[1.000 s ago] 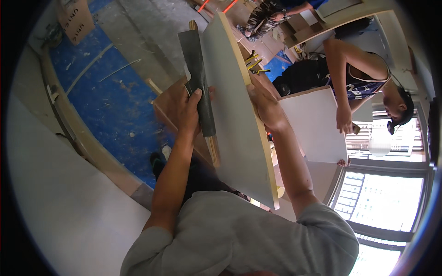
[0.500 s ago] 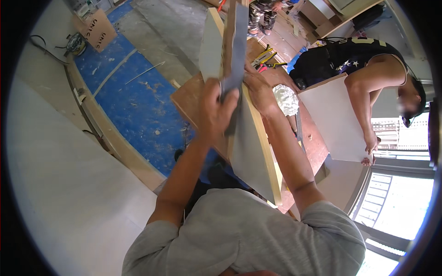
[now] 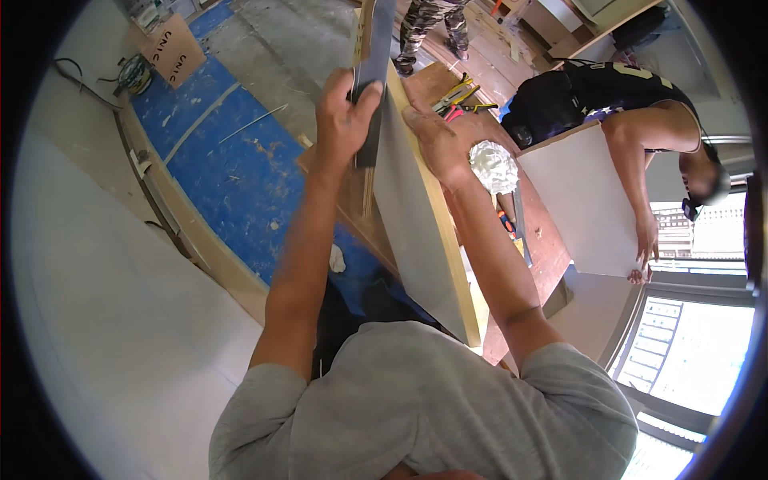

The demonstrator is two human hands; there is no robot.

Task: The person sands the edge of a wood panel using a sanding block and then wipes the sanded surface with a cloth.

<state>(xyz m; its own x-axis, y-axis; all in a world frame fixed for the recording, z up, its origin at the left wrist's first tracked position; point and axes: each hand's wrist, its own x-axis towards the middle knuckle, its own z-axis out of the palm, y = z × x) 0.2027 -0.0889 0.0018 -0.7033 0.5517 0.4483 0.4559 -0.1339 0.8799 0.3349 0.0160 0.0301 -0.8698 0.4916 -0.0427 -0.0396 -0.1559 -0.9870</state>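
Gripping a long dark flat tool (image 3: 370, 96), the left hand (image 3: 342, 108) closes its fingers around the blade-like bar and presses it against the face of a pale board (image 3: 412, 232) that stands on edge between the person's two forearms. The tool runs straight up from the hand, its upper end passing out of the top of the view; what kind of tool it is cannot be told. Just to the right, across the board's thin wooden edge, the right hand (image 3: 438, 140) lies flat and open, palm against the board's far side, fingers spread upward, holding nothing else. Right beside that wrist sits a crumpled white wad (image 3: 493, 166) on a reddish-brown work surface (image 3: 544, 240). Above the right hand, yellow- and red-handled pliers (image 3: 456, 98) lie on the same surface. Farther right, well apart, another person (image 3: 632, 112) in a dark top bends over a white panel (image 3: 584, 208), one hand at its lower corner. Left of the left forearm, blue floor covering (image 3: 216, 168) spreads out, with a cardboard box (image 3: 172, 52) near the top edge.
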